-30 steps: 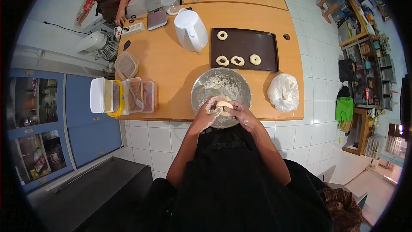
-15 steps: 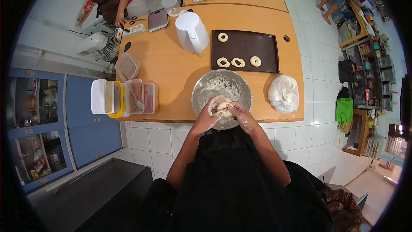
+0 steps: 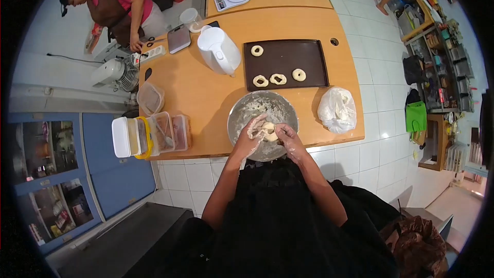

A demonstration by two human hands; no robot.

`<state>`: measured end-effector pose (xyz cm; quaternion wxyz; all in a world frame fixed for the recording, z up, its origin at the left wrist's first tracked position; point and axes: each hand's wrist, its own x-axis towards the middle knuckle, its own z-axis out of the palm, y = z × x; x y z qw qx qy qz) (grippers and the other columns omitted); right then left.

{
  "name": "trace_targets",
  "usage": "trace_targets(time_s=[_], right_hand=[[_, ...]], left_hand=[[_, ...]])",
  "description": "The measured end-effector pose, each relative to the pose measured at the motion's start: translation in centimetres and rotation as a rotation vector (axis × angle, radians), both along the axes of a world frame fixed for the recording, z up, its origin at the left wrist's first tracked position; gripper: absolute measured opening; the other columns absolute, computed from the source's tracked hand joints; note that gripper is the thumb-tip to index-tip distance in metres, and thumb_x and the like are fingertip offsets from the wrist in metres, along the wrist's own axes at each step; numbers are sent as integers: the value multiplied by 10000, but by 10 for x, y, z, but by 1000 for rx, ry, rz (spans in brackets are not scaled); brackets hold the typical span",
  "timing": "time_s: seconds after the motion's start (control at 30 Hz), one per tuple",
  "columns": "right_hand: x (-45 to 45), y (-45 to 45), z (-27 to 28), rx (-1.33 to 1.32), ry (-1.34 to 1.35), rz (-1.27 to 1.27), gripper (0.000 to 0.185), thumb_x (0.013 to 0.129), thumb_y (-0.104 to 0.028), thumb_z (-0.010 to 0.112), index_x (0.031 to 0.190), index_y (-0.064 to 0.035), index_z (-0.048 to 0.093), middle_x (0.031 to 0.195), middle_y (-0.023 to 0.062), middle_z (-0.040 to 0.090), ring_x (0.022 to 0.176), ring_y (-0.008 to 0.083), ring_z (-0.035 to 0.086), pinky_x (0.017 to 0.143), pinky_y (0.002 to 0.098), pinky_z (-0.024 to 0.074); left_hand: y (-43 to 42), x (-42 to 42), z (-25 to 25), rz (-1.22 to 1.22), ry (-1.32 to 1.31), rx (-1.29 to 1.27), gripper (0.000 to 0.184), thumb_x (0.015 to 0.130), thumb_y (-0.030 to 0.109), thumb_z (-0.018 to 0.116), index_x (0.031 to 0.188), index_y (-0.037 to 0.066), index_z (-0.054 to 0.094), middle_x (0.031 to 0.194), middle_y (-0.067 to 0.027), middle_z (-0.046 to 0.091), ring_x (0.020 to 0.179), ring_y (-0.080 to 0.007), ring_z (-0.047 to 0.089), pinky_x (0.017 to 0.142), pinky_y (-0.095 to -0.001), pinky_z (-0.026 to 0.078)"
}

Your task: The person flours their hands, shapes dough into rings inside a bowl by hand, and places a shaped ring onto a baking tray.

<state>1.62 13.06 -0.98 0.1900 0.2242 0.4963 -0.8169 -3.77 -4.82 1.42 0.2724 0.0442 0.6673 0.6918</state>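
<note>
Between my two floury hands is a pale ring of dough (image 3: pixel 269 132), held over a steel mixing bowl (image 3: pixel 236 110) with flour and dough bits stuck to its inside. My left hand (image 3: pixel 251 136) curls round the ring's left side, its fingers coated in dough. On the other side, my right hand (image 3: pixel 289 140) pinches the ring's edge with thumb and fingers. Behind the bowl lies a dark baking tray (image 3: pixel 288 61). One dough ring (image 3: pixel 257 50) rests at its back left and several more, such as the dough ring (image 3: pixel 299 75), along its front.
A knotted plastic bag (image 3: pixel 337 110) sits right of the bowl. Plastic containers (image 3: pixel 154 134) line the table's left edge. A white kettle (image 3: pixel 218 51), kitchen scales (image 3: pixel 179 38) and a power strip (image 3: pixel 153 54) stand farther back. A co-worker (image 3: pixel 116 0) stands at the far left corner.
The camera view has turned and shifted slightly. My hands stay over the bowl, and the dough ring between them shows more openly, its hole now visible. The co-worker's head has come into view.
</note>
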Motion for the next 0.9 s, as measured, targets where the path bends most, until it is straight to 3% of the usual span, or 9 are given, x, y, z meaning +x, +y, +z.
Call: trace_targets(time_s=[0.27,0.37,0.47,0.57,0.6,0.67,0.7,0.8,0.9], right_hand=[[-26,35,-2,-4,23,-84,232,963,-263,571,1114,-87,586,1000,-18,594,915,69,527,832,246,426],[-42,47,11,38,31,-128,226,960,-254,576,1105,-80,588,974,-13,597,904,77,536,813,242,428],[-61,63,-9,87,32,-167,293,926,-286,625,1104,-57,590,953,23,622,854,95,567,755,249,452],[-92,77,-19,279,-4,-166,273,927,-297,620,1087,-76,597,938,13,625,840,84,563,734,261,445],[-105,82,-23,320,-11,-140,279,921,-298,627,1085,-75,598,931,15,628,835,88,567,721,262,447],[-135,93,-35,402,-24,-87,292,907,-301,640,1082,-71,600,917,19,633,823,95,574,695,265,450],[-149,96,-73,501,108,-119,293,892,-287,648,1052,-42,618,888,52,663,813,136,619,697,293,480],[-200,109,-85,762,264,-61,297,879,-279,654,1024,-20,633,882,103,689,840,186,662,735,320,506],[-246,118,-87,815,191,27,285,870,-274,655,1020,-31,646,919,149,695,882,250,681,781,359,519]], left_hand=[[39,-39,-3,-97,49,-34,580,832,-54,552,1384,70,426,1323,-77,518,1216,-197,499,1001,-320,407],[58,-60,0,-138,25,-56,563,846,-19,579,1381,70,429,1299,-80,532,1212,-187,499,995,-319,409],[77,-87,-21,-166,100,-80,551,855,-10,579,1379,66,425,1283,-86,536,1198,-189,506,988,-316,412],[98,-125,-38,-206,112,-69,561,850,-15,568,1383,73,418,1235,-85,565,1153,-183,528,986,-316,406],[107,-137,-29,-191,59,-169,567,843,-31,556,1382,71,413,1231,-96,569,1162,-183,522,1000,-313,392],[115,-164,-72,-180,196,-131,558,839,-38,552,1372,67,419,1219,-113,576,1142,-190,536,989,-315,403],[118,-178,-78,-188,163,-207,527,835,-29,561,1343,59,452,1213,-119,581,1112,-202,559,965,-320,426],[130,-210,-86,-145,144,-375,502,830,-17,574,1319,57,481,1198,-130,587,1065,-210,582,931,-322,452],[140,-235,-110,-35,147,-410,485,832,-10,579,1303,79,499,1165,-154,600,1005,-223,606,849,-325,490]])
